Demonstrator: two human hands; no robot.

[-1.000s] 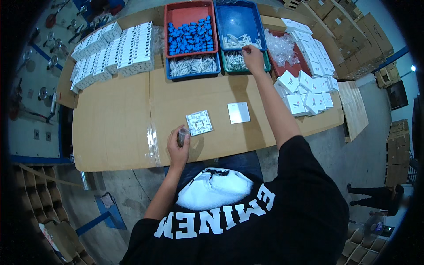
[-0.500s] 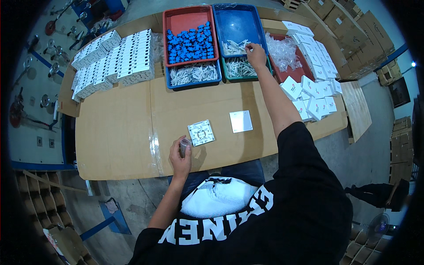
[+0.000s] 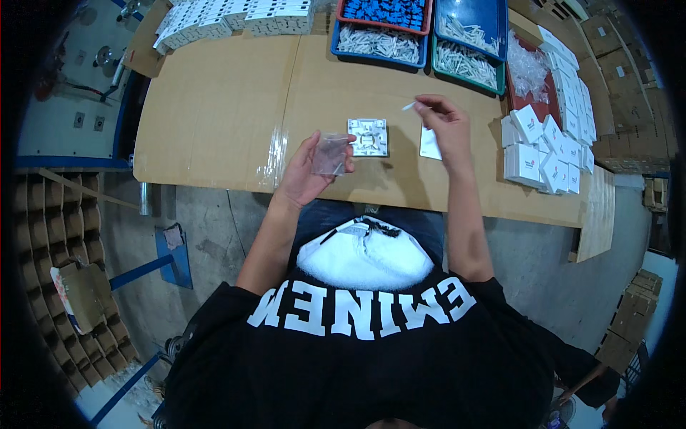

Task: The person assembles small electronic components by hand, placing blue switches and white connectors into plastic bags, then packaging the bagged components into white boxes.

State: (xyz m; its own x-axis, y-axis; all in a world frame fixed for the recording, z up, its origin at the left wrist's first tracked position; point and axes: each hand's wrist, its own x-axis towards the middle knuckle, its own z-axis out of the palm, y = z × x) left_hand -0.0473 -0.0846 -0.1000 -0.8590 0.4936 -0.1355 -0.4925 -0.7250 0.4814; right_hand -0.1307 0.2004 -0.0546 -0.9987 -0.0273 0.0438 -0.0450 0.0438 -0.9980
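In my left hand (image 3: 300,175) is a small clear plastic bag (image 3: 329,154), pinched between thumb and fingers and held flat above the table's near edge. My right hand (image 3: 450,134) has a thin white stick-like piece (image 3: 409,106) between its fingertips. Just beyond the bag, a square white moulded frame (image 3: 369,138) lies on the cardboard-covered table (image 3: 214,121). A flat white square plate (image 3: 429,145) is partly hidden beneath my right hand.
At the back, a blue bin (image 3: 379,62) and a green bin (image 3: 468,83) hold white pieces, with a red tray (image 3: 389,27) of blue parts above. Clear bags (image 3: 529,71) and white boxes (image 3: 525,164) are at right. White cartons (image 3: 279,20) line the back left.
My right hand has come back from the bins toward me with a white piece. My left hand has lifted and turned, showing the bag flat. The view has shifted nearer my body.
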